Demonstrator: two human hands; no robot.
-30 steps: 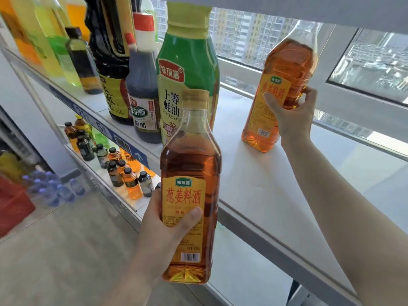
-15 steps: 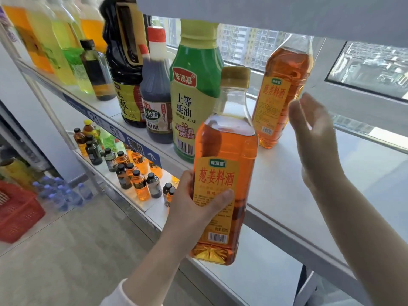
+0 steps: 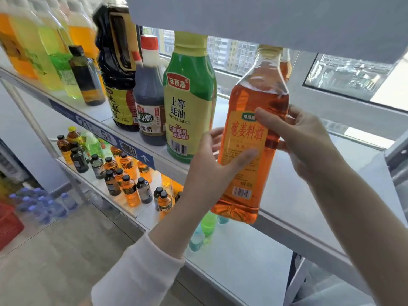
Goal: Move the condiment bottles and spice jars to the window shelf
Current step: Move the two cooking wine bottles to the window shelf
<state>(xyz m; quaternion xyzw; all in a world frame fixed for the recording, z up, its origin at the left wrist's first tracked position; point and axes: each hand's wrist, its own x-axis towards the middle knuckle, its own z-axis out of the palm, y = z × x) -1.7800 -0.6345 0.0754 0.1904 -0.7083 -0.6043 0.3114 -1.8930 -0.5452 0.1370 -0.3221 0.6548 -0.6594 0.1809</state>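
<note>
I hold an amber cooking-wine bottle (image 3: 254, 100) with a yellow label in both hands, upright and slightly tilted, its base at the front edge of the white window shelf (image 3: 309, 195). My left hand (image 3: 212, 171) grips its lower label from the left. My right hand (image 3: 304, 138) grips its upper label from the right, thumb across the front. A second amber bottle (image 3: 288, 65) stands behind it, almost fully hidden. To the left on the shelf stand a green oyster sauce bottle (image 3: 187, 102), a dark vinegar bottle (image 3: 150, 93) and a large soy sauce jug (image 3: 117, 69).
Yellow and green drink bottles (image 3: 50, 51) fill the shelf's left end. An upper shelf board (image 3: 265, 16) hangs low over the bottle tops. Several small bottles (image 3: 123, 180) stand on the lower shelf. A red basket (image 3: 8, 224) and water bottles (image 3: 39, 206) lie on the floor.
My right hand let go of the first amber bottle on the shelf and came back to grip the second one. My left hand raised that bottle up and right to the shelf.
</note>
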